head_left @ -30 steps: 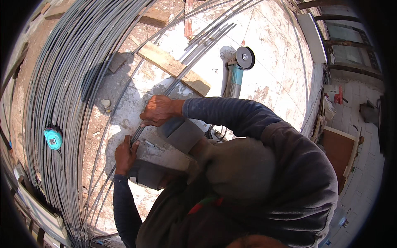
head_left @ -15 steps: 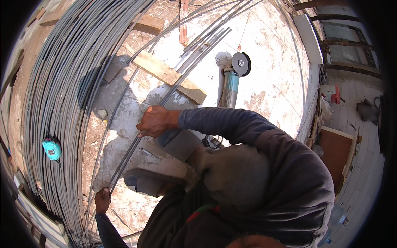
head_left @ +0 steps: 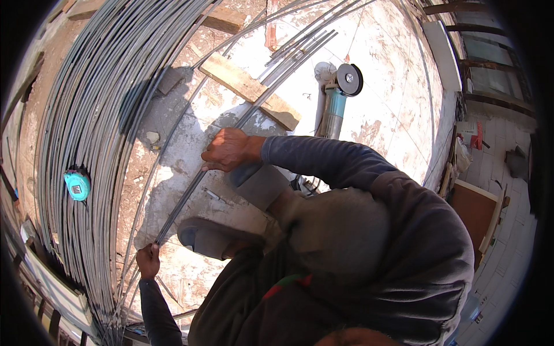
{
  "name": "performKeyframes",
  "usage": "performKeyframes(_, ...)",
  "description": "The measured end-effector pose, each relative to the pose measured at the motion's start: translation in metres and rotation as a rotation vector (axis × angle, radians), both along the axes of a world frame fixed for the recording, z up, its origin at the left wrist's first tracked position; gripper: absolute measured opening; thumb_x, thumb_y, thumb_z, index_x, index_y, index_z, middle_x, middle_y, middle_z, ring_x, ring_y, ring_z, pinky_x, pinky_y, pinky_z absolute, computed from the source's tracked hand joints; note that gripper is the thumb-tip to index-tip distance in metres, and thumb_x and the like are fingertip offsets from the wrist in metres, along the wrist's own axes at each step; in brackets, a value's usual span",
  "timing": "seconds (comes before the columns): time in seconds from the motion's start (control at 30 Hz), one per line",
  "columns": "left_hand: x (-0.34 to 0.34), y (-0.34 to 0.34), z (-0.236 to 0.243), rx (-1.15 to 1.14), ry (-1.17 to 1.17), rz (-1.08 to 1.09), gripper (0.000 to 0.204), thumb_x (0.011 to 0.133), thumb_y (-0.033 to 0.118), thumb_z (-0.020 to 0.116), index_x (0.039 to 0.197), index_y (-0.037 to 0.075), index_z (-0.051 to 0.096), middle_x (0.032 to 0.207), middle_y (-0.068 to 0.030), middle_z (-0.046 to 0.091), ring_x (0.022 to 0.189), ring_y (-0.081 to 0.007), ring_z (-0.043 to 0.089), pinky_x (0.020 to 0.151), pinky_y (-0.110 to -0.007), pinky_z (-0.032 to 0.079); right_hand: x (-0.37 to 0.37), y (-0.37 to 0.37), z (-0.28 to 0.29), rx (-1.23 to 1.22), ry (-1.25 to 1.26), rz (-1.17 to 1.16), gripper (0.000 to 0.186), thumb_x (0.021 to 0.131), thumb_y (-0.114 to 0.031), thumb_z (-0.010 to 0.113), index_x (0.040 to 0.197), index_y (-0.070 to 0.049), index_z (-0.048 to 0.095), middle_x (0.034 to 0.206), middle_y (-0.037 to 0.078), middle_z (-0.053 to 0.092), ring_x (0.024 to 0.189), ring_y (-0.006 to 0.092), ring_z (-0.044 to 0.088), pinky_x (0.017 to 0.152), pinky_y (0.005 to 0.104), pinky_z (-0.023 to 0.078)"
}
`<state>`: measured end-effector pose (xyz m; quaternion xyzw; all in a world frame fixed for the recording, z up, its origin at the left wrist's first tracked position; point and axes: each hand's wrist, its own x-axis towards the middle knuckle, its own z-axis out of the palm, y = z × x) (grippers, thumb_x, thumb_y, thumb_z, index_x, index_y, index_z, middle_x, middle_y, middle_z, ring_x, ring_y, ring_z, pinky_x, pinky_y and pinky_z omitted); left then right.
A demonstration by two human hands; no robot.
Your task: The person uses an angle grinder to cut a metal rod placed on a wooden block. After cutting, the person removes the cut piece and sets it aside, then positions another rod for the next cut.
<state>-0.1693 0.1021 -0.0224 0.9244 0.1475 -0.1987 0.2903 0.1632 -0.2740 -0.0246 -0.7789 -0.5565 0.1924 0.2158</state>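
Note:
A few thin steel rebar rods (head_left: 183, 202) run slantwise between my two hands. My right hand (head_left: 231, 150) is closed around them, its knuckles uppermost. Lower down and to the left, my left hand (head_left: 148, 260) grips the same rods near their lower end. Beyond my right hand the rods cross over a wooden plank (head_left: 228, 74) on the floor. My feet, in grey shoes (head_left: 209, 237), are beside the rods on their right. What each palm covers is hidden.
A large bundle of rebar (head_left: 95, 109) fills the left side, with a teal tape measure (head_left: 77, 185) on it. An angle grinder (head_left: 334, 105) with a black disc lies right of the plank. A small white cylinder (head_left: 212, 195) sits near my shoe. A brown board (head_left: 473, 210) is at far right.
The whole view has shifted, so the scene sits slightly further right and higher. Both hands keep their grip on the rods, with little visible movement of their own.

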Motion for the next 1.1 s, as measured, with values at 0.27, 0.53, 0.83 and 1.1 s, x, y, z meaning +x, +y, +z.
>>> performKeyframes(0.27,0.008,-0.013,0.003,0.142,-0.007,-0.027,0.055,0.095,0.051,0.054,0.092,-0.002,0.071,0.061,-0.0228,0.06,0.062,-0.0433,0.06,0.06,-0.05,0.046,0.007,-0.005,-0.004,0.002,0.014,0.021,0.048,0.098,-0.049,0.047,0.079,-0.007,0.061,0.063,0.012,0.061,0.067,0.0339,0.064,0.064,0.044,0.05)
performKeyframes(0.53,0.097,-0.091,0.017,0.172,0.104,-0.01,0.061,0.094,0.056,0.053,0.094,-0.001,0.073,0.066,-0.0222,0.065,0.065,-0.0408,0.066,0.061,-0.048,0.049,0.044,-0.045,0.009,-0.085,-0.158,-0.08,0.042,0.099,-0.043,0.048,0.085,-0.005,0.06,0.075,0.014,0.063,0.077,0.0334,0.064,0.074,0.0455,0.05)
performKeyframes(0.83,0.163,-0.162,-0.006,0.241,-0.152,-0.085,0.059,0.094,0.055,0.054,0.083,0.0,0.073,0.067,-0.0219,0.066,0.064,-0.0398,0.066,0.063,-0.048,0.052,0.018,-0.03,-0.006,0.1,-0.194,-0.086,0.037,0.096,-0.039,0.055,0.083,-0.004,0.059,0.073,0.013,0.062,0.076,0.032,0.065,0.071,0.0437,0.051)
performKeyframes(1.1,0.159,-0.156,-0.014,0.182,-0.207,-0.103,0.06,0.093,0.057,0.055,0.081,0.0,0.071,0.063,-0.0192,0.064,0.066,-0.0357,0.066,0.061,-0.044,0.052,0.014,0.006,0.005,0.004,-0.066,0.062,0.048,0.094,-0.05,0.055,0.076,-0.007,0.063,0.056,0.012,0.059,0.061,0.0336,0.064,0.058,0.042,0.049)
